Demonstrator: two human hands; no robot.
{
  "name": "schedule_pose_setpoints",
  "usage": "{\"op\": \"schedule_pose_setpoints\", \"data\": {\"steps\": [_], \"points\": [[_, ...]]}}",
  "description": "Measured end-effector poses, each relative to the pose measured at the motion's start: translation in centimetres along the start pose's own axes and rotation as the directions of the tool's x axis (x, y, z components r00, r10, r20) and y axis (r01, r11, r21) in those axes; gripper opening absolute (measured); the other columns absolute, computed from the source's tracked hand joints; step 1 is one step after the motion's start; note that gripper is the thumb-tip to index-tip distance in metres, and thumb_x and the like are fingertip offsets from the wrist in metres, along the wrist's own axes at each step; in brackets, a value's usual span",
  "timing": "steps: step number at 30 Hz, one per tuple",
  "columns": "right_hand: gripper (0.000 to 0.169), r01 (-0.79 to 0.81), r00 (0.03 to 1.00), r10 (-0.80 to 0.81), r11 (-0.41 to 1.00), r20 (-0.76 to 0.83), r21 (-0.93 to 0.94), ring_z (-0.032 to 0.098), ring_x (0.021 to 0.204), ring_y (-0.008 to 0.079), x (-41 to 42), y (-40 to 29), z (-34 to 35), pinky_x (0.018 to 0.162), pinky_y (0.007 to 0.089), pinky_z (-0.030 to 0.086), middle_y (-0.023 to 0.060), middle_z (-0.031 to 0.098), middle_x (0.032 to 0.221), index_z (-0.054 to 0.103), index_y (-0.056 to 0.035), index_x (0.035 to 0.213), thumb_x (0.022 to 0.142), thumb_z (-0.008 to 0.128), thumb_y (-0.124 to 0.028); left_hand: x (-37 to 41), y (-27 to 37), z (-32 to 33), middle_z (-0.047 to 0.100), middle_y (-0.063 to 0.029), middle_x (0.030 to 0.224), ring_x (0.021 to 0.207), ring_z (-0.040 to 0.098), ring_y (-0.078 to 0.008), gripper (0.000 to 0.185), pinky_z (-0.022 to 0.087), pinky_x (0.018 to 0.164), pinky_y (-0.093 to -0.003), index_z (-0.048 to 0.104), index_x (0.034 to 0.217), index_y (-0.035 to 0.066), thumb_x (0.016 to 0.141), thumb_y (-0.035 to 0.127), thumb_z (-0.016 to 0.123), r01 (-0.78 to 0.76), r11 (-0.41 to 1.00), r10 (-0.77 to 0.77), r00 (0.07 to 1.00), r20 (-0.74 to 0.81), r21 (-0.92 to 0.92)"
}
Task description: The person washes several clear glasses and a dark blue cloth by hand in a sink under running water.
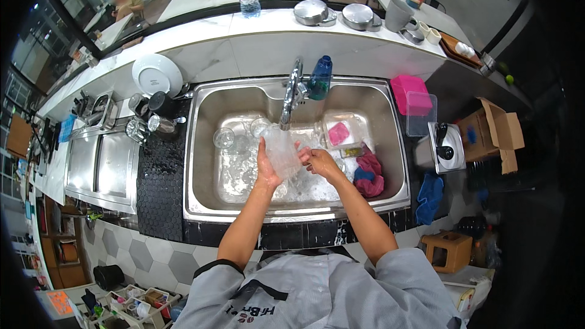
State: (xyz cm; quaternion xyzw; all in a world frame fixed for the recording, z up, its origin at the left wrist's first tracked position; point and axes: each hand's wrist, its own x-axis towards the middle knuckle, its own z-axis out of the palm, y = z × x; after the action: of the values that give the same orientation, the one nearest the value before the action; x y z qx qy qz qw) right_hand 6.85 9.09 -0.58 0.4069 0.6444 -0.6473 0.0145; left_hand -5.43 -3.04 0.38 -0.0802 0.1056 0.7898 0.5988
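Note:
My left hand [269, 169] grips a clear, wet plastic container [281, 151] over the sink, its fingertips showing past the far side. Right above the container is the spout of the chrome faucet [288, 105], and water appears to run onto it. My right hand [323, 163] is at the container's right side with fingers half curled; whether it touches the container is not clear. Below, the steel sink basin [205, 164] holds water and suds. Drinking glasses [224, 138] lie at its left. To the right are a clear tub [361, 130] with a pink sponge [338, 133] and a maroon cloth [369, 176].
A blue bottle [321, 75] stands behind the faucet. Right of the sink are a pink container [408, 91], a steel bin [425, 153] and a blue cloth [429, 198]. Glasses [137, 130] and a white plate [157, 75] stand left. A person [128, 2] sits beyond the ledge.

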Motion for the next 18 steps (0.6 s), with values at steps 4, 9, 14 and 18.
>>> {"op": "schedule_pose_setpoints", "data": {"steps": [4,9,14,18], "points": [[0.023,-0.06,0.998,0.06,0.998,-0.016,-0.022,0.058,0.067,0.0147,0.5,0.2,0.3,0.059,0.0285,0.047,0.0065,0.062,0.081,0.061,-0.0019,0.094,0.089,0.05,-0.021,-1.6,0.9,0.3,0.048,-0.0215,0.123,0.115,0.048,-0.0427,0.087,0.04,0.097,-0.0541,0.03,0.135,-0.002,0.076,0.053,0.062,0.036,0.967,-0.064,0.992,0.105,0.251],[0.026,-0.035,0.998,0.025,0.977,-0.052,-0.211,0.063,0.068,0.0257,4.3,4.2,1.8,0.059,0.0368,0.049,0.0159,0.066,0.082,0.064,0.0007,0.091,0.085,0.052,-0.021,-4.5,1.8,0.9,0.05,-0.0194,0.122,0.108,0.055,-0.0317,0.093,0.044,0.094,-0.0409,0.022,0.139,0.001,0.066,0.02,0.076,0.17,0.683,0.095,0.944,-0.316,0.711],[0.034,0.436,0.893,-0.445,0.814,0.069,-0.383,0.066,0.077,0.0294,8.7,8.6,2.5,0.067,0.0386,0.05,0.0179,0.068,0.082,0.066,-0.0014,0.095,0.074,0.066,-0.029,-5.3,2.5,1.7,0.048,-0.0166,0.118,0.1,0.057,-0.0259,0.106,0.045,0.09,-0.0365,0.024,0.137,0.008,0.049,0.009,0.083,-0.078,0.016,0.199,0.977,0.073,0.997],[0.035,0.088,0.988,-0.07,0.988,0.137,-0.125,0.061,0.08,0.0165,7.5,5.6,5.4,0.075,0.0311,0.049,0.0057,0.067,0.088,0.067,-0.0025,0.098,0.074,0.07,-0.029,-5.1,2.4,0.0,0.042,-0.0103,0.115,0.105,0.052,-0.0224,0.106,0.045,0.09,-0.0349,0.026,0.134,0.01,0.044,0.001,0.082,-0.272,0.068,0.372,0.9,0.229,0.96]]}}
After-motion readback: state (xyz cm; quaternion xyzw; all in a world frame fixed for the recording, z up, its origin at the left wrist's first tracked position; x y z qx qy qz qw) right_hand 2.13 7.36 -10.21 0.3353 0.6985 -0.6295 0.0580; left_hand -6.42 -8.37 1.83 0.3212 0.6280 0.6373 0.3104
